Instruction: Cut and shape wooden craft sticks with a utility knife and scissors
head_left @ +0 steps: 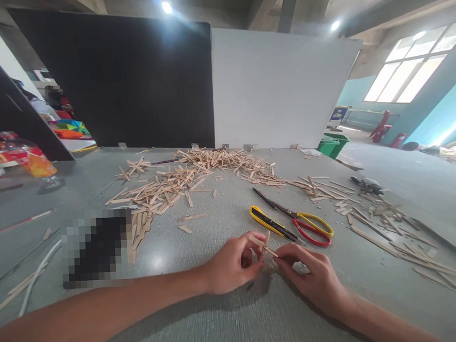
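Between my two hands, just above the table, are small wooden craft sticks point(258, 242) that cross one another. My left hand point(235, 261) pinches them between thumb and fingers. With thumb and forefinger closed, my right hand point(311, 270) grips the end of a thin stick point(270, 251) that meets the others. Whether the pieces are joined I cannot tell. Just beyond the hands lies a yellow and black utility knife point(271, 223). Beside it rest scissors point(309, 225) with one red and one yellow handle loop. A black pen point(264, 197) lies by the scissor blades.
A heap of loose craft sticks point(220, 161) curves across the table point(219, 317), with more scattered at right. A pixelated dark object point(99, 247) and a white cable point(38, 272) lie left. An orange drink bottle point(38, 161) stands far left. Black and white panels point(270, 88) border the back.
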`<state>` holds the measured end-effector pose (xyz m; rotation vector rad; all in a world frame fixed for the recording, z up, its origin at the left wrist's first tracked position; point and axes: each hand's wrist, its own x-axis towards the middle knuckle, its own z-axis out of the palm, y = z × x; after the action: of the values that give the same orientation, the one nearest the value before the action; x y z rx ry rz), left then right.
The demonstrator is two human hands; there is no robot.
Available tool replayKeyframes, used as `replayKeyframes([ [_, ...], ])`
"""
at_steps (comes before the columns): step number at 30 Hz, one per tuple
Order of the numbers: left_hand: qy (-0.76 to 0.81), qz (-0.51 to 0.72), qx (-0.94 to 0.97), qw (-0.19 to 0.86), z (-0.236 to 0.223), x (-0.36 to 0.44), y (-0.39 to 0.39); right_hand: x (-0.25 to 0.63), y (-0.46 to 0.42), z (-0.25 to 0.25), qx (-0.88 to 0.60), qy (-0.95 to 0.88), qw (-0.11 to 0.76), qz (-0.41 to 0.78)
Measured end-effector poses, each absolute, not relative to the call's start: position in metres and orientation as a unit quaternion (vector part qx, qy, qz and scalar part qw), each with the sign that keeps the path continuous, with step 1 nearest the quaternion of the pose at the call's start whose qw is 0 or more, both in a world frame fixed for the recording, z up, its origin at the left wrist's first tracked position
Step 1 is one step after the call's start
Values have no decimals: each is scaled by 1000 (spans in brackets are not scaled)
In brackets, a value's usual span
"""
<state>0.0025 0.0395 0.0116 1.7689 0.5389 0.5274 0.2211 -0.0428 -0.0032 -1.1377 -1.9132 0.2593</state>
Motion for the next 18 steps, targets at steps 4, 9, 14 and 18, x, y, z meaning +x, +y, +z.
replayKeyframes([
  [4,210,226,749,587,13,3,43,223,-42,-6,-475,-754,444,96],
  [9,161,198,692,675,14,4,46,223,-41,-9,-471,-757,440,106],
  [14,182,178,684,684,17,4,46,223,-40,-8,-455,-763,445,113],
  [18,167,166,695,679,21,4,46,222,-40,-7,-450,-769,440,115],
])
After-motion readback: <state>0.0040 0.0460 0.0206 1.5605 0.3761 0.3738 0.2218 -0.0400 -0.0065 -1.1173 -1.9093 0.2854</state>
